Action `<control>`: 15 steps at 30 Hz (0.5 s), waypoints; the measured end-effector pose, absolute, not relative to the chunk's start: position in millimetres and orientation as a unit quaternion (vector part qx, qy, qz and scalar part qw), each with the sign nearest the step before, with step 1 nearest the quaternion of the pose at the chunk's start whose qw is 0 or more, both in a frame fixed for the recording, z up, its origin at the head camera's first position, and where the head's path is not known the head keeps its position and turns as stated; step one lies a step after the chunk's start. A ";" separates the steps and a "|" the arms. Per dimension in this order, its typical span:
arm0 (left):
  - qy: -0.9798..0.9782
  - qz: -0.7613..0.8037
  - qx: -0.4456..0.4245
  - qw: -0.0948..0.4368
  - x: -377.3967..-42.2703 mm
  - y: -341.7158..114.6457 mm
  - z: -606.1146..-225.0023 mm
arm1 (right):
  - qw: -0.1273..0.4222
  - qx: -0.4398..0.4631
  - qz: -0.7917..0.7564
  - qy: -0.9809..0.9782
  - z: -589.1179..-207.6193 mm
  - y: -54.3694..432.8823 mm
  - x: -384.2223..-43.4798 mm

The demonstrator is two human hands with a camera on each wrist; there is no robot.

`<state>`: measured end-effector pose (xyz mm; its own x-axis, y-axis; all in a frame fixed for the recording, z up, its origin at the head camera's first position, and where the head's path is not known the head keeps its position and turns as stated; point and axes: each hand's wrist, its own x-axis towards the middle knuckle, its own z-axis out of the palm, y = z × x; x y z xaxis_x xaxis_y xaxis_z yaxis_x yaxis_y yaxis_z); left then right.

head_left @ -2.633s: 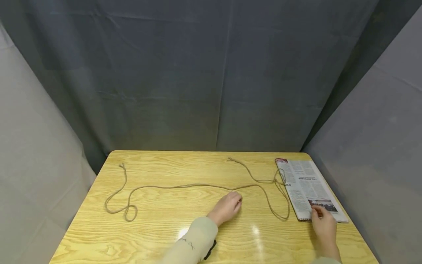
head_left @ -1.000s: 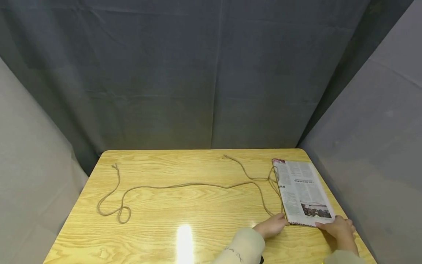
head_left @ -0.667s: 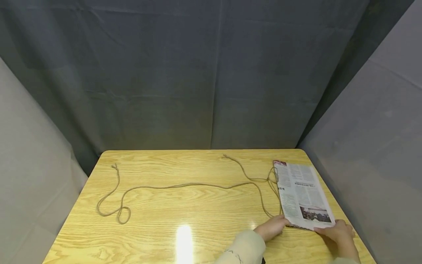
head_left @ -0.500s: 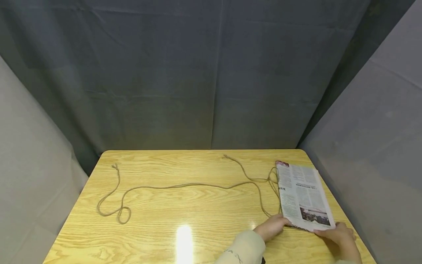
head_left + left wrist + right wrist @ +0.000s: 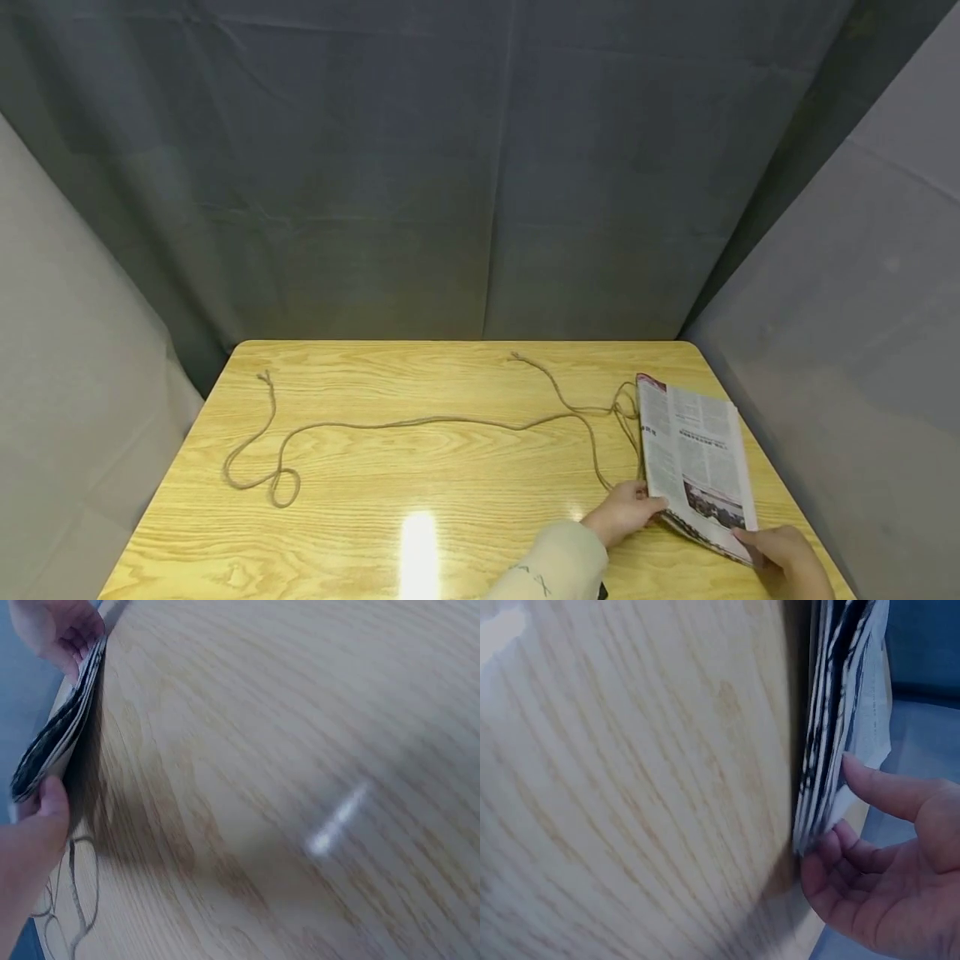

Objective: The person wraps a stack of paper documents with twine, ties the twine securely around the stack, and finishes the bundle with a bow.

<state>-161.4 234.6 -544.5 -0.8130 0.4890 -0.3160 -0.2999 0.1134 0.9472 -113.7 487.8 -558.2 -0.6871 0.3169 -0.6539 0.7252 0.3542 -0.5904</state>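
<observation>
A folded newspaper (image 5: 693,454), several layers thick, lies at the right side of the table, its near edge raised off the wood. My left hand (image 5: 626,510) pinches its near left corner, thumb on top and fingers beneath. At the near right corner my right hand (image 5: 787,552) grips it; the right wrist view shows the thumb on the upper face and curled fingers (image 5: 821,881) under the layered edge (image 5: 829,727). A thin brown rope (image 5: 440,417) stretches across the table, its right-hand loops close against the newspaper's left edge. Whether any rope runs underneath is hidden.
The wooden table (image 5: 337,542) has a bright light reflection near its front. A dark grey curtain (image 5: 375,208) hangs behind it, with pale cloth (image 5: 862,317) along the right side and more on the left. The rope's left end forms a small loop (image 5: 285,490).
My left hand has gone right from mid-table to the newspaper's near left corner. Both hands now hold the newspaper; it has turned slightly and shifted nearer, with its near edge lifting.
</observation>
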 end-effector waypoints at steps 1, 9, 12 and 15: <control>0.684 0.669 0.068 0.285 -160.8 236.3 -542.8 | 0.220 0.332 -0.463 0.792 -556.5 486.0 -113.8; 0.655 0.721 0.042 0.223 -162.0 240.9 -534.8 | 0.221 0.338 -0.458 0.792 -545.3 472.7 -112.9; 0.637 0.732 0.051 0.236 -164.1 238.4 -533.8 | 0.235 0.338 -0.483 0.773 -542.8 470.6 -111.3; 0.619 0.741 0.062 0.252 -166.8 235.7 -534.9 | 0.249 0.332 -0.536 0.735 -541.2 469.3 -108.7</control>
<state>-166.8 235.7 -534.9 -0.8650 0.4505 -0.2210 -0.2977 -0.1061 0.9488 -108.7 469.3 -541.2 -0.6555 0.2208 -0.7222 0.7551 0.2061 -0.6224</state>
